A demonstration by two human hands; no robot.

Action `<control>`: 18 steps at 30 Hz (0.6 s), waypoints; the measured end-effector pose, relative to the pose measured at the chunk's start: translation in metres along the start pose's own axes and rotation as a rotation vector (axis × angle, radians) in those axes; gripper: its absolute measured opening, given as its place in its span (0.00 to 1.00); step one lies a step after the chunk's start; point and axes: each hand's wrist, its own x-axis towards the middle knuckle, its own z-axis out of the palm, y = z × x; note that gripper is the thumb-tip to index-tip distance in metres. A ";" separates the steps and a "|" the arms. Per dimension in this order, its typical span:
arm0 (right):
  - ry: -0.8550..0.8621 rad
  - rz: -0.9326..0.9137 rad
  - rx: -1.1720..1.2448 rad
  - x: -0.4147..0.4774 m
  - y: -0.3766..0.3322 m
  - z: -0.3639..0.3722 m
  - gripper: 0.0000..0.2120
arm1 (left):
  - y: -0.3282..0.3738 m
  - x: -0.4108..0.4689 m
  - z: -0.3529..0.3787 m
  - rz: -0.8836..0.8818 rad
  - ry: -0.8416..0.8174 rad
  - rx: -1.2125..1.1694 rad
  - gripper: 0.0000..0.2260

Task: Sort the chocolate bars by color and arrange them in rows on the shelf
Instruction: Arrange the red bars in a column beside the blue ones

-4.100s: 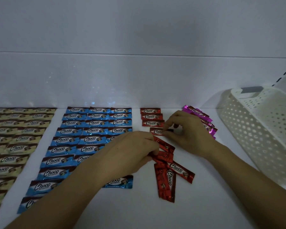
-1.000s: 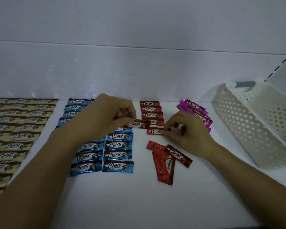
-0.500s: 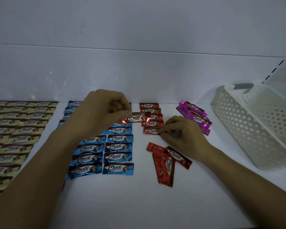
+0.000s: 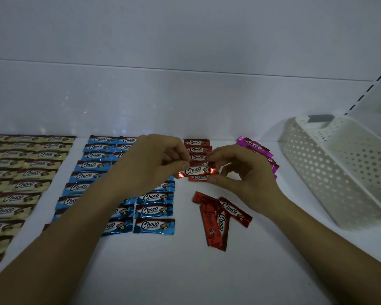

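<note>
A red chocolate bar is held just above the white shelf. My left hand pinches its left end and my right hand pinches its right end. It hovers over the near end of a column of red bars laid flat. Three loose red bars lie in a heap nearer to me. Blue bars fill rows on the left, partly hidden by my left arm. Yellow bars lie at the far left. Pink bars are piled behind my right hand.
A white perforated basket stands on the shelf at the right. The shelf's white back wall rises just behind the rows.
My left hand has carried the red bar rightwards over the red column. My right hand has lifted off the flat bar and taken the carried bar's right end.
</note>
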 end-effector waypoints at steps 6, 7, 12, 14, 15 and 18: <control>0.003 -0.219 -0.300 -0.001 -0.001 -0.004 0.09 | 0.004 -0.001 0.009 0.011 -0.013 -0.032 0.04; -0.002 -0.246 -0.348 -0.002 -0.002 -0.005 0.09 | 0.004 -0.001 0.009 0.016 -0.011 -0.039 0.04; 0.001 -0.338 -0.487 -0.003 -0.005 -0.013 0.09 | 0.003 -0.001 0.015 0.042 -0.011 -0.063 0.02; 0.022 -0.308 -0.498 -0.005 -0.004 -0.022 0.09 | -0.001 0.000 0.019 0.084 0.049 0.143 0.03; 0.043 -0.277 -0.490 -0.007 -0.003 -0.026 0.09 | -0.003 0.000 0.020 0.130 0.076 0.296 0.03; 0.110 -0.163 -0.428 -0.015 0.004 -0.032 0.09 | 0.002 -0.003 0.022 0.254 -0.032 0.461 0.05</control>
